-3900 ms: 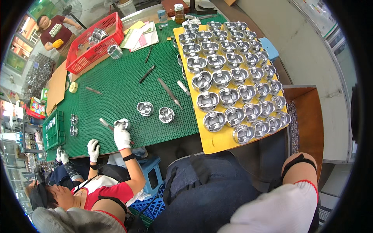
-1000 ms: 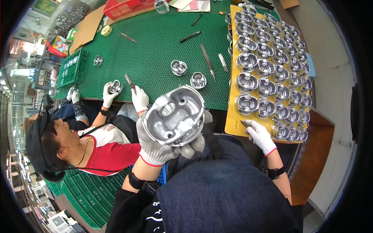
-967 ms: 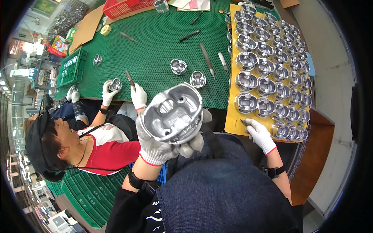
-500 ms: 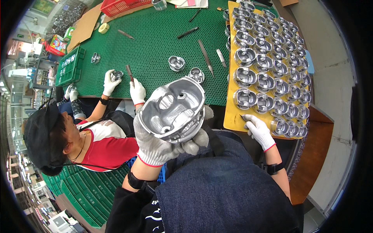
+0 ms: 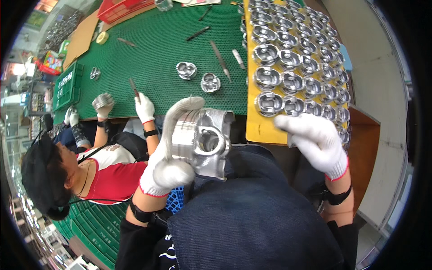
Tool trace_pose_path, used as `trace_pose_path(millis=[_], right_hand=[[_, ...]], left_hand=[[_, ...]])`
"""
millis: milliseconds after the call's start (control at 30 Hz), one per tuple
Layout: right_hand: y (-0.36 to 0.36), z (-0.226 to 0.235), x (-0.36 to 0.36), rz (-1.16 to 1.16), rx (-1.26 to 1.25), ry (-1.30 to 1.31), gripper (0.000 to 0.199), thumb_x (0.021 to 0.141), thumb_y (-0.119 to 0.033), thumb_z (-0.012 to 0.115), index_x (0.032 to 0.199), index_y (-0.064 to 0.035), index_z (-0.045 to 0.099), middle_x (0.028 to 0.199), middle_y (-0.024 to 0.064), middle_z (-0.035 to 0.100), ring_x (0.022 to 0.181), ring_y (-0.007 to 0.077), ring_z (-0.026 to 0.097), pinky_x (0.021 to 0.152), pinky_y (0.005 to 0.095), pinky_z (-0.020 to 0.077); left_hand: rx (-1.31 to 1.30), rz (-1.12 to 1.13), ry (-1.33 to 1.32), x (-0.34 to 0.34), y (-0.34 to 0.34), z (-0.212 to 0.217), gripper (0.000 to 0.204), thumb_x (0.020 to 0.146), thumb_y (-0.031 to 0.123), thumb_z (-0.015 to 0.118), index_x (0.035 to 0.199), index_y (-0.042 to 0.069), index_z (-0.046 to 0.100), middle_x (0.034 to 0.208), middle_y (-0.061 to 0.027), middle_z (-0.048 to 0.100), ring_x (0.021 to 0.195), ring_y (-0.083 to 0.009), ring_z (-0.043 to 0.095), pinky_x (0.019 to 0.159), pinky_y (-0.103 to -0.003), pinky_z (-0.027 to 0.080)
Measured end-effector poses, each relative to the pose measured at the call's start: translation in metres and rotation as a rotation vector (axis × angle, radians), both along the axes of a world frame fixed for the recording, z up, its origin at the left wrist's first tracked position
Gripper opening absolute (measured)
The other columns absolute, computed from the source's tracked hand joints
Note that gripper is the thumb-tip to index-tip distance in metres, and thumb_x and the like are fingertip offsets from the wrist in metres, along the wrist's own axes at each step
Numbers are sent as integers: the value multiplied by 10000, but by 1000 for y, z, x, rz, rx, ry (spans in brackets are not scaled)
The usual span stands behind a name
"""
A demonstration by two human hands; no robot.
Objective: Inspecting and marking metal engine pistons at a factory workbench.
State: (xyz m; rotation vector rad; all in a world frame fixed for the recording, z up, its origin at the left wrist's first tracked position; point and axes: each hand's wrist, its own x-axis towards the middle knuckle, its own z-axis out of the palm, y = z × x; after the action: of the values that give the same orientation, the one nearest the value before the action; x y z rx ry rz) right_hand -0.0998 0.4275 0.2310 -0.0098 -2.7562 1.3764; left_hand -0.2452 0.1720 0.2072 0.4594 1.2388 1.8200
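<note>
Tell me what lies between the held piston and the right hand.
In the head view, no object: between the piston and the right hand show only the yellow board's corner, the table edge and dark clothing.

My desk wears a green ribbed mat. Two loose pistons sit near its middle, slim tools at twelve o'clock, a yellow board packed with pistons at three o'clock, a red crate at eleven.
</note>
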Motion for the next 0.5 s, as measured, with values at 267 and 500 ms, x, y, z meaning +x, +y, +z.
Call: trace_pose_path(millis=[267, 500], right_hand=[[-22, 31, -39, 259, 795, 280, 288, 715, -177, 578, 992, -190, 656, 600, -12, 441, 498, 140, 501, 410, 287, 378], [-33, 47, -38, 292, 785, 17, 188, 742, -170, 617, 924, -130, 640, 606, 11, 482, 518, 156, 563, 406, 305, 433]], left_hand=[[61, -166, 787, -9, 15, -6, 1137, 595, 561, 815, 1361, -37, 225, 1269, -263, 410, 1131, -324, 510, 939, -428, 453], [85, -194, 930, -13, 19, 12, 1083, 518, 292, 892, 1353, -10, 270, 1323, -227, 345, 1190, -325, 449, 998, -417, 395]])
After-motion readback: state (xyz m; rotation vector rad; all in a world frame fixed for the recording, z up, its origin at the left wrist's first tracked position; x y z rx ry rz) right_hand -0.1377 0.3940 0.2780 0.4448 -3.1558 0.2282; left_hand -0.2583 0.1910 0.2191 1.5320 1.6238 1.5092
